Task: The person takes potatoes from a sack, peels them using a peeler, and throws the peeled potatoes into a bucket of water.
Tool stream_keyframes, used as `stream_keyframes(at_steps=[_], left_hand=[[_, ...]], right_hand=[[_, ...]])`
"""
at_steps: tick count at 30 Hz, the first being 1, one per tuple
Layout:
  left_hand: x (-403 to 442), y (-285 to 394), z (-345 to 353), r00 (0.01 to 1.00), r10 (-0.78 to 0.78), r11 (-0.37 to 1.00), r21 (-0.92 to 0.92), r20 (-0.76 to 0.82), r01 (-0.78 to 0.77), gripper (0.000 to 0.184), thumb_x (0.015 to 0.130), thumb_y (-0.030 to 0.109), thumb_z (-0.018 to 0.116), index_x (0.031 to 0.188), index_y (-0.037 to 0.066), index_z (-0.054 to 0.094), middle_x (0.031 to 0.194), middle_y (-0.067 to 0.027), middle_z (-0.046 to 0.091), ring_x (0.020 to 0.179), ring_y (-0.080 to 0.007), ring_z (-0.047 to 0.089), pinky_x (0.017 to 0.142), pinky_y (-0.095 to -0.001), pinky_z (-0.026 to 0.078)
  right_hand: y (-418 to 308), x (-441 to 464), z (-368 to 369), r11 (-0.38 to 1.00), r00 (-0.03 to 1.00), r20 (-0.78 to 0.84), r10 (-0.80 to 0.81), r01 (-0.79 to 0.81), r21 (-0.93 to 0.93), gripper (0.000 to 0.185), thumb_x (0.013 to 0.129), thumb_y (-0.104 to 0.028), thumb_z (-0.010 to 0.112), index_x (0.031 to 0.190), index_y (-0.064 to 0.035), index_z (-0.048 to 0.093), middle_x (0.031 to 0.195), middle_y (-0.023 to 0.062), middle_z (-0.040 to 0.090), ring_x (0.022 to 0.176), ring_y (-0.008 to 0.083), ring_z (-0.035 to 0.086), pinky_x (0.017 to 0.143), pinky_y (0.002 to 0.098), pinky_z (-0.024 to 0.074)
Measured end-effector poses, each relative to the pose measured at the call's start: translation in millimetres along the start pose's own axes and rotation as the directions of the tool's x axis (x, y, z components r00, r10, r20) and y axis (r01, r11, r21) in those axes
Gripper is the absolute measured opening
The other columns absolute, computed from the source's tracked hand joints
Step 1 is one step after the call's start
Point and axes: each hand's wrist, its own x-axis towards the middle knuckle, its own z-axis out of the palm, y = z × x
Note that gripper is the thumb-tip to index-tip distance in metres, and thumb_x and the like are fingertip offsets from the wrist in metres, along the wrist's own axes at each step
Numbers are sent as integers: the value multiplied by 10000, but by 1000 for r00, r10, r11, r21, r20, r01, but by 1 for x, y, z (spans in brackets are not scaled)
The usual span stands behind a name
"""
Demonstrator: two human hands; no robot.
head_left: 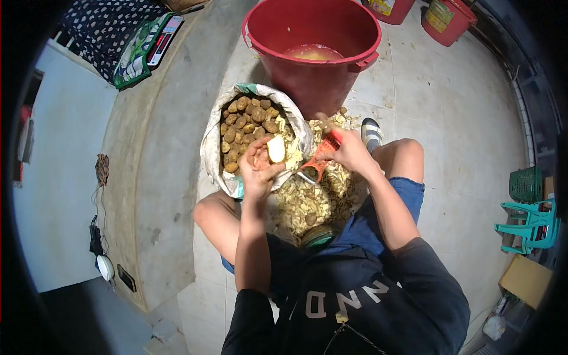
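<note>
My left hand [258,165] is closed around a peeled potato [276,149], pale yellow, held over the near edge of a white sack [210,145]. Unpeeled brown potatoes [244,121] fill the sack, with peel strips along its right side. To the right, my right hand [349,151] grips an orange peeler [318,163], its head pointing down and toward me, a little apart from the potato. Beneath both hands a heap of potato peels [307,204] covers the floor between my legs, and one brown potato [310,219] lies on it.
A big red bucket [313,80] with cloudy liquid and something pale inside stands just beyond the sack. Smaller red buckets [447,23] are at the back right. A concrete ledge [171,148] runs along the left. A turquoise plastic stool [529,225] lies far right.
</note>
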Motion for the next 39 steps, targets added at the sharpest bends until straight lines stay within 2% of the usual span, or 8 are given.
stream_keyframes(at_steps=[3, 9, 12, 16, 19, 26, 30, 39], left_hand=[[1, 6, -1, 999, -39, 999, -13, -36, 38, 662, 649, -149, 721, 1256, -71, 469, 1190, -169, 575, 1116, -242, 590, 971, -366, 500], [0, 4, -11, 996, -72, 997, -9, -48, 71, 636, 674, -126, 709, 1261, -66, 473, 1208, -168, 563, 1137, -231, 572, 975, -344, 494], [1, 4, -7, 997, -73, 997, 16, -29, 74, 624, 687, -132, 688, 1268, -69, 471, 1216, -170, 560, 1152, -236, 566, 984, -343, 486], [-2, 5, -11, 996, -81, 997, -2, -29, 81, 632, 694, -143, 669, 1286, -86, 454, 1231, -180, 554, 1159, -238, 560, 997, -346, 475], [-2, 6, -8, 993, -104, 994, 20, -57, 105, 622, 698, -145, 669, 1281, -91, 457, 1233, -184, 552, 1166, -238, 554, 1001, -352, 472], [-3, 4, -6, 992, -102, 991, 78, -70, 107, 640, 672, -170, 686, 1270, -98, 468, 1203, -189, 579, 1123, -236, 583, 986, -349, 477], [-1, -2, -7, 986, -154, 984, 78, -57, 158, 682, 651, -146, 722, 1280, -100, 463, 1202, -189, 584, 1115, -239, 588, 964, -349, 488], [-1, -9, -2, 989, -144, 977, 161, 17, 140, 663, 648, -149, 738, 1256, -96, 476, 1212, -190, 577, 1110, -238, 596, 970, -357, 500]], right_hand=[[29, 4, 5, 969, 960, 241, 144, -86, -233, 468, 617, -260, 881, 903, -10, 608, 735, 194, 631, 718, 363, 620, 684, 433, 475], [22, 6, 9, 995, 995, 9, 99, -99, 15, 445, 636, -264, 881, 915, -11, 644, 753, 180, 662, 714, 306, 662, 658, 390, 504], [68, 20, 18, 868, 859, 309, 407, -258, -425, 455, 583, -278, 912, 854, -13, 660, 793, 186, 681, 806, 317, 673, 721, 424, 515], [53, 20, 17, 983, 972, 196, 132, -102, -156, 414, 595, -259, 903, 801, 9, 664, 805, 190, 685, 822, 321, 673, 740, 437, 510], [83, 26, 25, 883, 810, 409, 421, -263, -388, 368, 590, -229, 890, 773, -25, 644, 738, 175, 668, 725, 321, 653, 692, 455, 490], [23, 12, 20, 998, 995, 80, 64, -63, -14, 442, 565, -212, 888, 851, 15, 638, 786, 224, 666, 788, 374, 654, 709, 458, 489], [94, 27, 41, 892, 882, 317, 349, -210, -400, 368, 595, -147, 834, 855, 30, 644, 795, 238, 664, 798, 369, 664, 748, 460, 517], [32, 14, 32, 992, 985, 172, 22, 1, -129, 385, 640, -190, 873, 896, -27, 637, 815, 145, 687, 744, 298, 659, 698, 406, 505]])
